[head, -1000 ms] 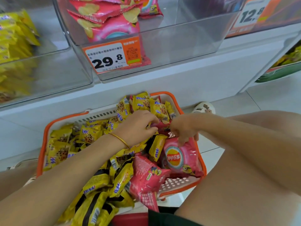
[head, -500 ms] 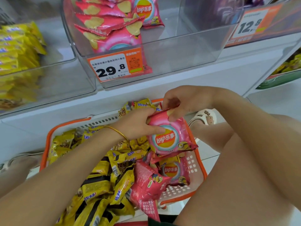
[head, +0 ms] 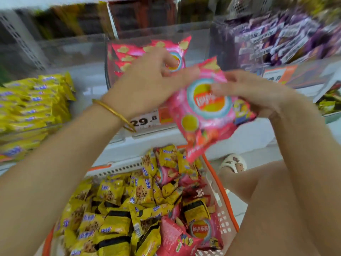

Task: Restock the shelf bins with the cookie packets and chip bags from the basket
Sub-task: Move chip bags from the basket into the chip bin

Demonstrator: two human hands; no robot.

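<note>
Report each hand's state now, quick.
Left hand: grip closed on the pink chip bag, at its top corner.
Right hand: grip closed on the same bag's right side.

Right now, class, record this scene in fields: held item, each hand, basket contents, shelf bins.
held item: pink Lay's chip bag, above the basket, in front of the shelf
left hand: grips the bag's top left edge
right hand: grips its right side, fingers across the front
basket: orange-rimmed, holding yellow cookie packets and pink chip bags
middle bin: clear, holds the same bags; price tag reads 29.8
left of it: yellow packets
right of it: purple packets, blurred
</note>
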